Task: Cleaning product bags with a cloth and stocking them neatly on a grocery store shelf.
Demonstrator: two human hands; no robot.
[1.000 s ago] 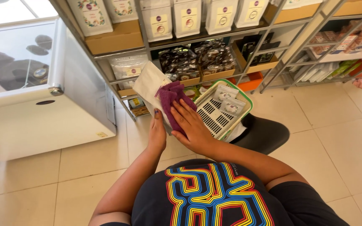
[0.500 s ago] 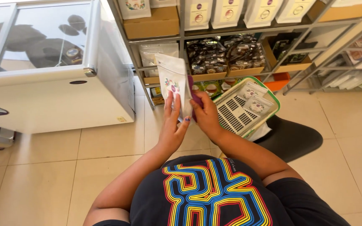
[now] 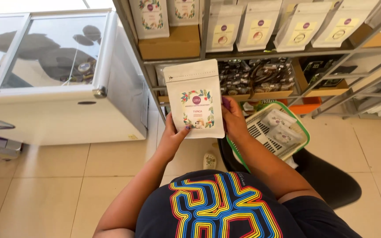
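Observation:
I hold a white stand-up pouch (image 3: pixel 194 98) with a flowery label upright in front of me, its label facing me. My left hand (image 3: pixel 173 135) grips its lower left corner. My right hand (image 3: pixel 233 118) grips its right edge, with a bit of purple showing behind the fingers. Just right of my right hand sits a green and white plastic basket (image 3: pixel 303 130) with a couple of small packets in it, resting on a black chair (image 3: pixel 331 183).
A metal shelf rack (image 3: pixel 261 55) ahead holds more white pouches, cardboard boxes and dark packets. A white chest freezer with a glass lid (image 3: pixel 62 88) stands at the left. The floor is beige tile (image 3: pixel 45 185). A small white object (image 3: pixel 209 160) lies on the floor by my feet.
The pouch has turned from tilted and edge-on to upright with its label facing me, and both hands moved to its sides. The view has shifted right, closer to the shelves.

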